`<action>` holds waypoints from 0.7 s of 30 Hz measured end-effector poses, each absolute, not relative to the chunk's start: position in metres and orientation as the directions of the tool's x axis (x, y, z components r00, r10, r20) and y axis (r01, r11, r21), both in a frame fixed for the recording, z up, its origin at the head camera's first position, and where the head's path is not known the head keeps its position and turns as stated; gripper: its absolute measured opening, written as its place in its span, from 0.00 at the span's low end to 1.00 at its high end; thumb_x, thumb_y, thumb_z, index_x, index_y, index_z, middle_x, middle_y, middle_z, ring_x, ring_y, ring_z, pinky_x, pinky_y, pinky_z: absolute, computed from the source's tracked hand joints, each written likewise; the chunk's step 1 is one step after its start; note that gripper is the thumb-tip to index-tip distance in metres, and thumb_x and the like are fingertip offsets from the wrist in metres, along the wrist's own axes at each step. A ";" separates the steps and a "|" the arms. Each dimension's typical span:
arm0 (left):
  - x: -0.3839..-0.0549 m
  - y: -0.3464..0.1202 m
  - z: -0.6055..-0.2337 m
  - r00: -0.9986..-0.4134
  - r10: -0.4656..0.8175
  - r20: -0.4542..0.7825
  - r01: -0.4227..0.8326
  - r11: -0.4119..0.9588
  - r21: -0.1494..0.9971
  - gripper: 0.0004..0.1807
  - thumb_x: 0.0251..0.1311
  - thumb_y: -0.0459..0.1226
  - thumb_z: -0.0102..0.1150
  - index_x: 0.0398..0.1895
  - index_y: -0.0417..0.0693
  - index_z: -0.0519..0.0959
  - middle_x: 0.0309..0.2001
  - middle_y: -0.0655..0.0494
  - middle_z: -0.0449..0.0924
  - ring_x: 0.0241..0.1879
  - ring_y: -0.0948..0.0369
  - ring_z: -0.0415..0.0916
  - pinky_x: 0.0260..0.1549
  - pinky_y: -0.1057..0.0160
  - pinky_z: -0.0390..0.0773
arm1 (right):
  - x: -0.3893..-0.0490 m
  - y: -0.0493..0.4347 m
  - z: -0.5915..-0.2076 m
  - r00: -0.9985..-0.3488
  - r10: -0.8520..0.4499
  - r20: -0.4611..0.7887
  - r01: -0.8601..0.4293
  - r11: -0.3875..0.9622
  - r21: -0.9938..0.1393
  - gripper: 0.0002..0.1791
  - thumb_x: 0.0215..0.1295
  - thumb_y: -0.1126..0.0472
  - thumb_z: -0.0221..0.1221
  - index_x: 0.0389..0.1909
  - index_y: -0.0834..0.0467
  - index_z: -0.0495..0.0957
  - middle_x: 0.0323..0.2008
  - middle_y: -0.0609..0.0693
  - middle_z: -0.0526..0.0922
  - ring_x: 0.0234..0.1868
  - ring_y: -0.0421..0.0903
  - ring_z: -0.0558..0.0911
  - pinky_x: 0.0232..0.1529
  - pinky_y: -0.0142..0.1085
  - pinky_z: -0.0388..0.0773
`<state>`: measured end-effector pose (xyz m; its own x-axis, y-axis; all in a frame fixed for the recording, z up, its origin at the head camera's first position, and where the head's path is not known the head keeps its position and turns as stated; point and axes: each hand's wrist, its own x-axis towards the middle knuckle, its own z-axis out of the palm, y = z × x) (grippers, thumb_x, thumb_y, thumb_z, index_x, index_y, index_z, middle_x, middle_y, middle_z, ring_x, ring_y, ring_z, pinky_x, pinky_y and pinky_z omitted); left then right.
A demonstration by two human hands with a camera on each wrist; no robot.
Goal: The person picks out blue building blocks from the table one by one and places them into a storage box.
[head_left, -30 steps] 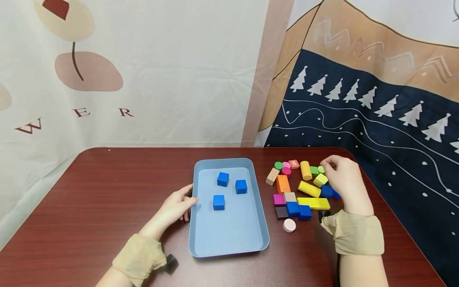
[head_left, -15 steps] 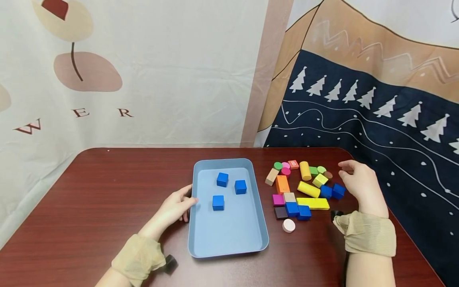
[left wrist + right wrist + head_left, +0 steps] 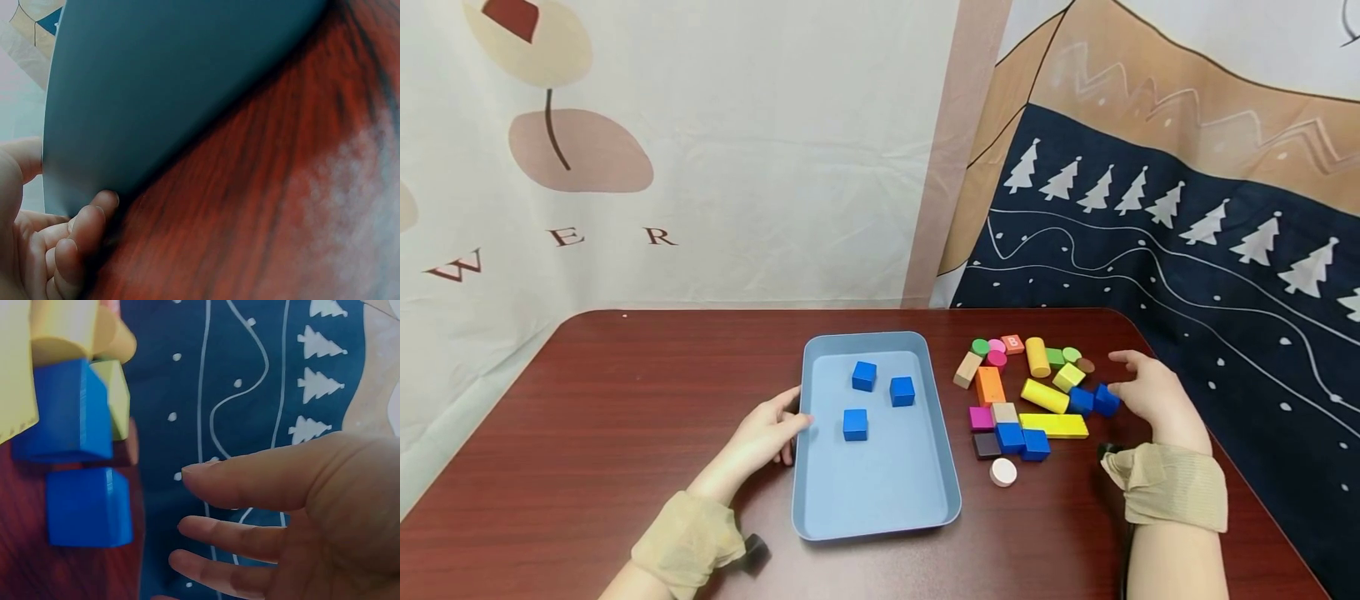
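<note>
My left hand point(image 3: 769, 429) grips the left wall of a light blue tray point(image 3: 880, 508), thumb over the rim and fingers outside; the left wrist view shows the fingers against the tray's outer wall point(image 3: 156, 81). Three blue cubes lie apart inside it, one of them a front cube point(image 3: 854, 425). Beside the block pile's right end, my right hand point(image 3: 1153, 396) hovers with thumb and fingers spread. The nearest block is a blue cube point(image 3: 1107, 400); in the right wrist view, a gap separates this cube point(image 3: 87, 506) from the thumb. Nothing is between the right fingers.
Right of the tray lie mixed blocks: a long yellow bar point(image 3: 1052, 426), yellow cylinders, an orange block point(image 3: 989, 386), more blue cubes point(image 3: 1036, 445) and a brown disc point(image 3: 1086, 365). A white disc point(image 3: 1003, 472) lies in front. Patterned cloth hangs behind the table.
My right hand has moved right off the pile's far corner, then slightly nearer me, fingers spreading. The brown disc and right-end blue cube came into view; that cube looks slightly turned. Left hand stays.
</note>
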<state>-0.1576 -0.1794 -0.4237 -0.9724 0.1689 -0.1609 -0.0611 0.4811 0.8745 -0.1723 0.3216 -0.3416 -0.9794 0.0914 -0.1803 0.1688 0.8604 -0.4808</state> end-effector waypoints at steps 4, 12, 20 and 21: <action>-0.158 -0.179 -0.424 -0.973 0.167 -0.158 -0.058 0.486 0.872 0.34 0.62 0.39 0.57 0.70 0.39 0.60 0.17 0.52 0.75 0.12 0.53 0.72 0.15 0.59 0.74 | -0.174 0.325 -0.349 -0.977 0.075 -0.201 0.167 0.856 -0.490 0.31 0.61 0.67 0.57 0.64 0.72 0.60 0.57 0.79 0.60 0.51 0.72 0.65 0.49 0.64 0.67; -0.158 -0.179 -0.424 -0.973 0.166 -0.160 -0.060 0.488 0.871 0.34 0.62 0.39 0.57 0.70 0.39 0.60 0.17 0.52 0.76 0.11 0.53 0.72 0.14 0.59 0.74 | -0.177 0.327 -0.361 -0.966 0.054 -0.252 0.182 0.834 -0.520 0.32 0.58 0.69 0.59 0.63 0.72 0.61 0.56 0.78 0.62 0.50 0.70 0.66 0.47 0.59 0.71; -0.158 -0.179 -0.424 -0.972 0.163 -0.166 -0.066 0.491 0.869 0.34 0.62 0.39 0.57 0.71 0.40 0.60 0.16 0.52 0.75 0.12 0.53 0.72 0.14 0.60 0.72 | -0.180 0.326 -0.369 -0.968 0.063 -0.241 0.188 0.819 -0.541 0.28 0.54 0.70 0.59 0.57 0.73 0.65 0.47 0.73 0.69 0.35 0.57 0.72 0.31 0.41 0.74; -0.157 -0.179 -0.424 -0.972 0.163 -0.167 -0.067 0.491 0.869 0.34 0.62 0.39 0.57 0.70 0.40 0.60 0.16 0.52 0.75 0.12 0.53 0.72 0.14 0.60 0.72 | -0.180 0.326 -0.370 -0.968 0.067 -0.240 0.192 0.815 -0.546 0.28 0.54 0.70 0.59 0.57 0.73 0.66 0.46 0.72 0.69 0.34 0.56 0.72 0.30 0.40 0.74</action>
<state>-0.1574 -0.1792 -0.4235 -0.9724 0.1631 -0.1667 -0.0666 0.4907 0.8688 -0.1798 0.3256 -0.3697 -0.9684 0.0668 -0.2404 0.1919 0.8152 -0.5464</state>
